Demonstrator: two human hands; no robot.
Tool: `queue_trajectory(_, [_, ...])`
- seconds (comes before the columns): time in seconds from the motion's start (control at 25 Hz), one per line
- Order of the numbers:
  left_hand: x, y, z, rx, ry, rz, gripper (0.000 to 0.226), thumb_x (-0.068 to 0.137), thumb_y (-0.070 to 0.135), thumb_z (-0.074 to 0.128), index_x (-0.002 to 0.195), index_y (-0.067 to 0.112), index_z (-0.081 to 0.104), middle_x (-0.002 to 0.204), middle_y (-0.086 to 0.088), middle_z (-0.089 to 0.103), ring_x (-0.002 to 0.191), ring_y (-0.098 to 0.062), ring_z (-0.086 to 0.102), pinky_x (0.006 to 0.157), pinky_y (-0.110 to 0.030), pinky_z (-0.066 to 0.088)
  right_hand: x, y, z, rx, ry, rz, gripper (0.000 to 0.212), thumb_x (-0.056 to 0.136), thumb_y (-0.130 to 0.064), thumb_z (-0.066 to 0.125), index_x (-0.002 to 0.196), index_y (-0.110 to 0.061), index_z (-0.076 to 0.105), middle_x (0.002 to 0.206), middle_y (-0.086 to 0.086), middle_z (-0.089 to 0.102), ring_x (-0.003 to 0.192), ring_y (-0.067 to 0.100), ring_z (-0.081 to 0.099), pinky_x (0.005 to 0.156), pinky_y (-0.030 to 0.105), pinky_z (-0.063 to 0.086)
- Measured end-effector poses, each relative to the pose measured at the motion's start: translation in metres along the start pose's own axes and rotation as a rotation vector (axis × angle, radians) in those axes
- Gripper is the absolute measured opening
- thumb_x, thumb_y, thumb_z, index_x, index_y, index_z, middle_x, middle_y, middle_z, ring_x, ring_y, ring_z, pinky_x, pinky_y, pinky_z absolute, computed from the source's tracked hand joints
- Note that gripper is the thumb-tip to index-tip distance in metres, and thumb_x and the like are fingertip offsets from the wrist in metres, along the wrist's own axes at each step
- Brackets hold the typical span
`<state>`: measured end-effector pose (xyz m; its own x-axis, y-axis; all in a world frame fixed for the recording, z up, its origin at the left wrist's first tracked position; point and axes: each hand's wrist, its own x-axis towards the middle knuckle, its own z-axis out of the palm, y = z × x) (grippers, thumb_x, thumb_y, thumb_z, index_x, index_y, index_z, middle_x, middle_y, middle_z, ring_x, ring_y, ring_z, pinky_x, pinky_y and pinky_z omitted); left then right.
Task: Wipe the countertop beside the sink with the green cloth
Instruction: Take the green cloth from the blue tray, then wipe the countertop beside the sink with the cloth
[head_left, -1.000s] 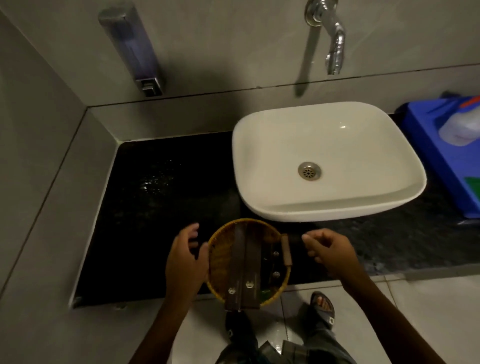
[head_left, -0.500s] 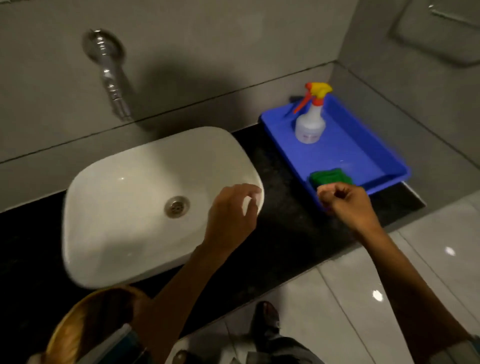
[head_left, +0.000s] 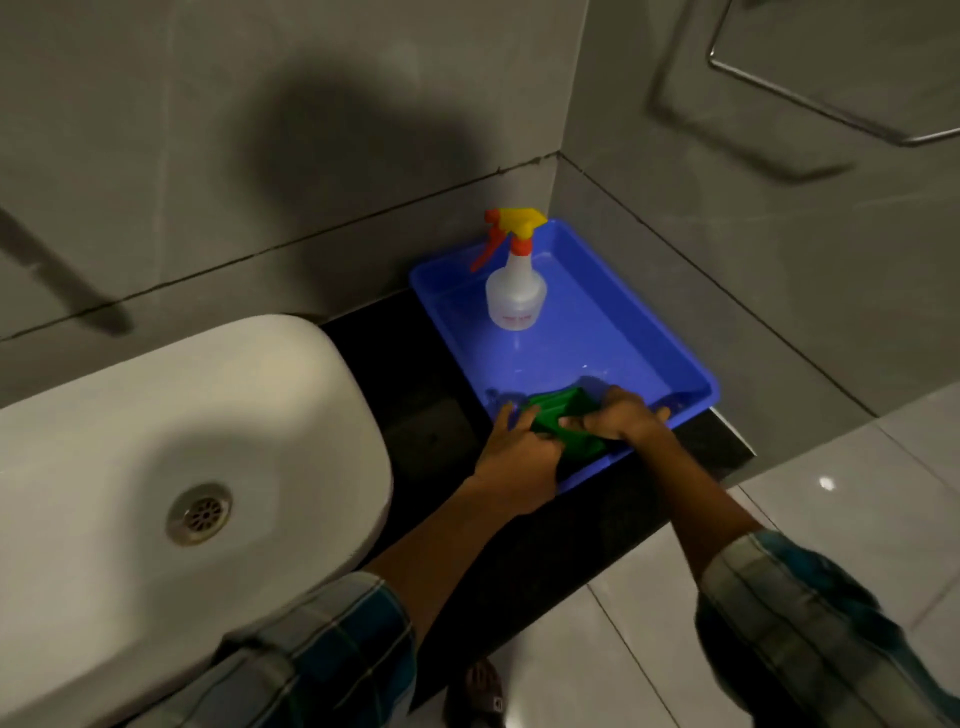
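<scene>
Sink (head_left: 156, 441) at left, dark countertop (head_left: 410, 395) beside it, unwiped as far as visible. Blue tray (head_left: 639, 332) at right holds spray bottle (head_left: 515, 291). Green cloth (head_left: 558, 418) at tray's near end, both hands on it: left hand (head_left: 511, 457) fingers closed on its edge, right hand (head_left: 618, 415) gripping it. Stage: pickup only; wiping not begun.

Grey tiled walls (head_left: 311, 104), glossy pale floor tiles (head_left: 857, 493), dim light

dim | soft blur | head shadow on wall (head_left: 332, 140) | floor (head_left: 826, 483) glare
</scene>
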<state>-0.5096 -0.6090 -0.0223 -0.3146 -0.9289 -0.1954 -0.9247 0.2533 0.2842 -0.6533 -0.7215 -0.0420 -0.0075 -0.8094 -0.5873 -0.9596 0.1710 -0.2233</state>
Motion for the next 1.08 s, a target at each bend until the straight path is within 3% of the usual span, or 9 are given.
queue_trajectory(0.12, [0.009,-0.006,0.002,0.133,-0.202,-0.03,0.051,0.087,0.025,0.056,0.137,0.018,0.047,0.151,-0.009,0.04,0.147,-0.032,0.009,0.116,-0.065,-0.005,0.007,-0.007,0.002,0.056,-0.085,0.051,0.102,0.061,-0.06,0.077,0.141,-0.01,0.038,0.146,0.011,0.045,0.133,0.033,0.043,0.111,0.051,0.032])
queue_trajectory(0.2, [0.007,-0.009,0.001,0.117,-0.217,-0.049,0.052,0.087,0.025,0.055,0.138,0.019,0.046,0.153,-0.008,0.036,0.147,-0.031,0.008,0.116,-0.067,-0.003,0.007,-0.013,0.005,0.209,-0.068,0.047,0.091,0.059,-0.045,0.083,0.134,-0.006,0.049,0.138,0.015,0.054,0.123,0.033,0.053,0.105,0.049,0.042])
queue_trajectory(0.36, [-0.018,-0.021,-0.016,-0.119,0.089,-0.117,0.045,0.084,0.014,0.053,0.128,0.021,0.056,0.138,-0.008,0.055,0.142,-0.026,0.027,0.117,-0.053,0.013,-0.013,-0.025,0.013,0.536,0.025,-0.005,0.053,0.064,-0.021,0.079,0.111,-0.002,0.065,0.108,0.017,0.069,0.094,0.031,0.066,0.082,0.041,0.057])
queue_trajectory(0.56, [-0.087,-0.058,-0.051,-0.544,0.533,-0.168,0.036,0.082,0.011,0.063,0.118,0.013,0.065,0.115,-0.012,0.069,0.103,-0.03,0.064,0.094,-0.036,0.049,-0.09,-0.071,-0.004,0.702,0.289,-0.208,0.03,0.071,-0.015,0.081,0.084,-0.011,0.055,0.078,0.0,0.062,0.072,0.02,0.061,0.054,0.025,0.046])
queue_trajectory(0.72, [-0.152,-0.095,-0.081,-0.694,0.686,-0.453,0.046,0.089,0.04,0.059,0.131,0.019,0.054,0.121,-0.004,0.069,0.099,-0.02,0.068,0.088,-0.027,0.047,-0.168,-0.135,-0.005,1.192,-0.091,-0.555,0.028,0.086,-0.003,0.064,0.114,0.0,0.062,0.09,0.003,0.076,0.079,0.015,0.074,0.073,0.033,0.062])
queue_trajectory(0.8, [-0.199,-0.115,-0.096,-0.89,0.678,-0.476,0.054,0.088,0.05,0.056,0.132,0.02,0.051,0.118,-0.006,0.07,0.098,-0.02,0.069,0.09,-0.036,0.054,-0.209,-0.18,0.015,1.256,-0.3,-0.602,0.029,0.092,-0.006,0.055,0.121,-0.003,0.06,0.103,0.007,0.074,0.089,0.019,0.073,0.077,0.032,0.062])
queue_trajectory(0.88, [-0.255,-0.139,-0.107,-1.024,0.778,-0.499,0.05,0.084,0.046,0.062,0.125,0.018,0.056,0.11,-0.009,0.072,0.095,-0.023,0.069,0.086,-0.046,0.058,-0.248,-0.226,0.049,1.227,-0.43,-0.636,0.03,0.096,-0.013,0.051,0.124,-0.006,0.058,0.114,0.013,0.07,0.099,0.024,0.069,0.084,0.036,0.06])
queue_trajectory(0.96, [-0.326,-0.168,-0.104,-0.998,0.906,-0.563,0.047,0.082,0.032,0.07,0.125,0.018,0.056,0.106,-0.009,0.072,0.091,-0.025,0.069,0.083,-0.044,0.059,-0.284,-0.271,0.101,1.112,-0.48,-0.671,0.028,0.095,-0.017,0.054,0.122,-0.01,0.058,0.117,0.013,0.069,0.104,0.026,0.068,0.089,0.04,0.058])
queue_trajectory(1.08, [-0.433,-0.214,-0.081,-0.883,1.001,-0.709,0.061,0.078,0.029,0.074,0.131,0.025,0.045,0.106,-0.009,0.069,0.09,-0.023,0.068,0.08,-0.034,0.057,-0.329,-0.333,0.182,0.912,-0.465,-0.681,0.038,0.084,-0.01,0.068,0.116,-0.022,0.053,0.112,0.008,0.069,0.097,0.02,0.07,0.075,0.033,0.06])
